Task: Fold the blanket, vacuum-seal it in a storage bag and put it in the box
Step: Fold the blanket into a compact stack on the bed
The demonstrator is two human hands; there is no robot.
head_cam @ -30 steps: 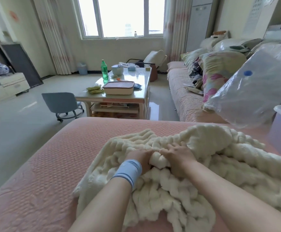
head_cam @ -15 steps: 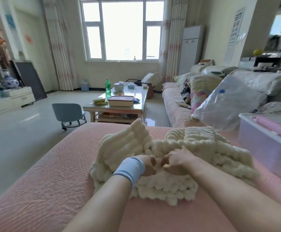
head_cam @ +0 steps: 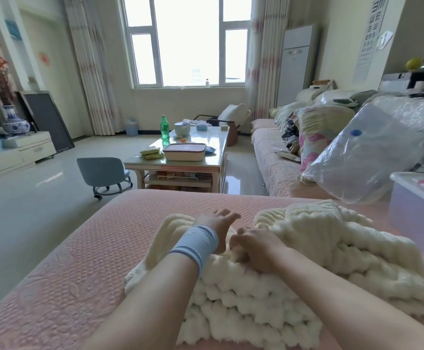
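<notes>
Your left hand (head_cam: 218, 227) lies open, your right hand (head_cam: 255, 250) pinches the blanket (head_cam: 243, 311); the loose heap at two o'clock could spoil the fold.

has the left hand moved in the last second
Yes: the left hand opened and reached forward over the blanket, toward the far edge of the pink cover.
</notes>
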